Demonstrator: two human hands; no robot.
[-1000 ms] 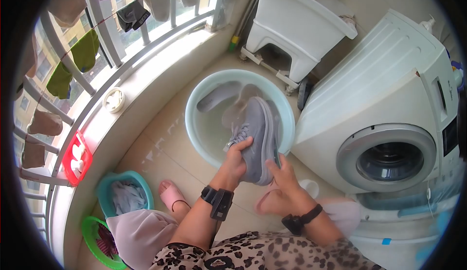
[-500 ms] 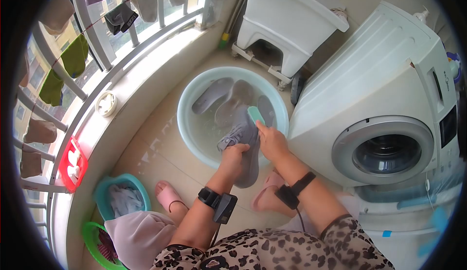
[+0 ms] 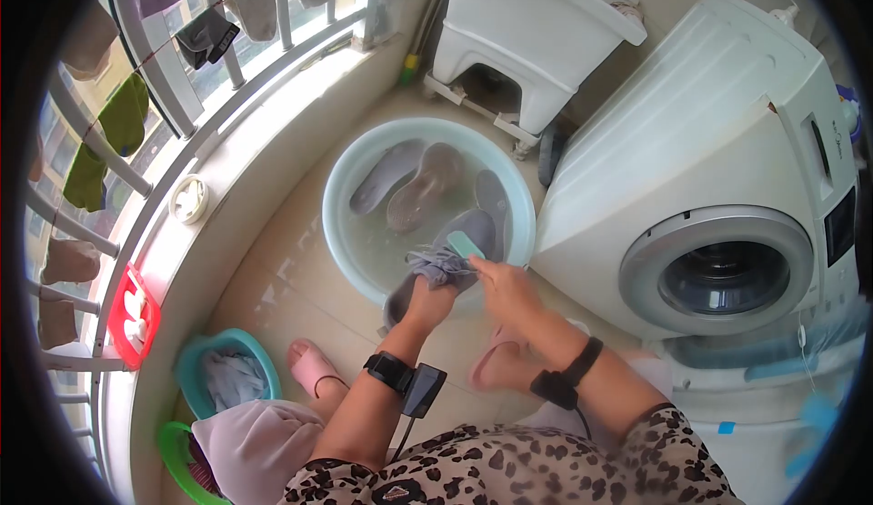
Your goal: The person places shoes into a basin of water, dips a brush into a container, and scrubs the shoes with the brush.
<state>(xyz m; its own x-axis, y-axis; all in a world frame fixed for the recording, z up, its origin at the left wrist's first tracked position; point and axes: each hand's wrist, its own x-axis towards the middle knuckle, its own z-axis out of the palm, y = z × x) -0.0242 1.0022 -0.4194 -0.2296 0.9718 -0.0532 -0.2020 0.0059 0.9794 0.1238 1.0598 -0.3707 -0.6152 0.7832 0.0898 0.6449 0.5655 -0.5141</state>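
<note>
Left hand (image 3: 433, 301): closed on a grey shoe (image 3: 482, 225) at the laced middle; the toe points forward of this hand, over the basin. Right hand (image 3: 509, 285): fingers closed on a pale green brush (image 3: 465, 245), its smooth, flat, oblong end projecting forward-left of the fingertips, above the shoe's upper; bristle contact cannot be confirmed. Shoe: matt upper, rounded toe, loose cord laces. Beyond both hands: round, smooth pale-blue basin (image 3: 331, 237) containing cloudy water and flat, sole-shaped pieces (image 3: 386, 178).
</note>
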